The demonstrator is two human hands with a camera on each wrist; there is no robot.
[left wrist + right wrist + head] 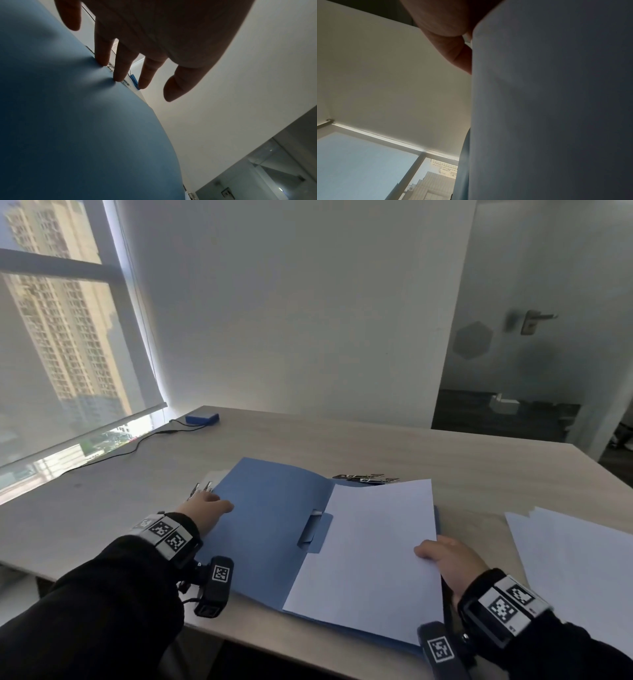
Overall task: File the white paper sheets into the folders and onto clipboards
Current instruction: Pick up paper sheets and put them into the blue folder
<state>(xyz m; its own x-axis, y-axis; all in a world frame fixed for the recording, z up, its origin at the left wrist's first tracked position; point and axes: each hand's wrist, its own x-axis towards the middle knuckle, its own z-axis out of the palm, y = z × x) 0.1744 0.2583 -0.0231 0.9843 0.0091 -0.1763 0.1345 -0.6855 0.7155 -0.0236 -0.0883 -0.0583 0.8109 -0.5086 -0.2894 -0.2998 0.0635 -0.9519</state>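
Folder: blue, open flat between the hands.
Left hand: fingers spread straight, pressing the left cover down.
Right hand: pinching the white sheet at its near right edge.
Advice: keep the cover pinned; slide the sheet squarely leftward under the spine clip.
Spare sheets: right of the right hand.

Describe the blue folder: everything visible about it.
The blue folder lies open and flat on the desk, matte like thin card or plastic. At its spine sits a metal clip on a blue tab. A white sheet covers its right half, pinched at the edge by the right hand. The left hand presses straight fingers on the left cover's far edge.
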